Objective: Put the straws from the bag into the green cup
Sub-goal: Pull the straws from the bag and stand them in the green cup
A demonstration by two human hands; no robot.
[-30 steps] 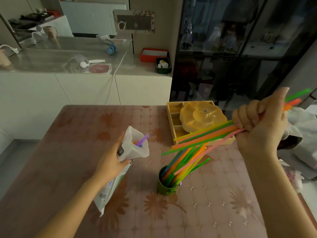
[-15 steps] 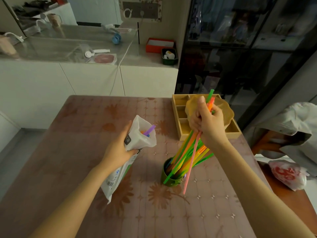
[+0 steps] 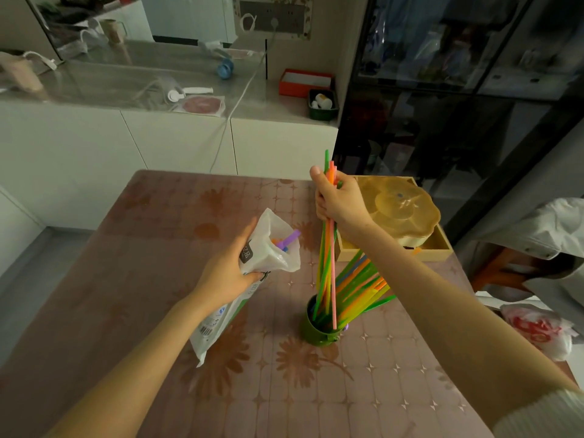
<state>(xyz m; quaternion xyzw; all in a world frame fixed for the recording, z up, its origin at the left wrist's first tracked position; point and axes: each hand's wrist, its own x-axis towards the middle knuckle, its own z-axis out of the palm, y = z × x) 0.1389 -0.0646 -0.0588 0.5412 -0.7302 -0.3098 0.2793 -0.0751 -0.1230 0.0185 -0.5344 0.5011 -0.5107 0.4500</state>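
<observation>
A: Where does the bunch point?
B: Nearly upright. The right hand is clenched on the straws, directly above the green cup, tips at its mouth.
A: And the rest?
B: In the bag, clamped by the left hand, beside the cup on the counter.

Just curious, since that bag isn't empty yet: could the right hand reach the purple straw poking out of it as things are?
Probably not yet. The right hand is closed on a bundle of straws over the green cup. The purple straw sticks out of the bag close by, unblocked, once those fingers are free.
</observation>
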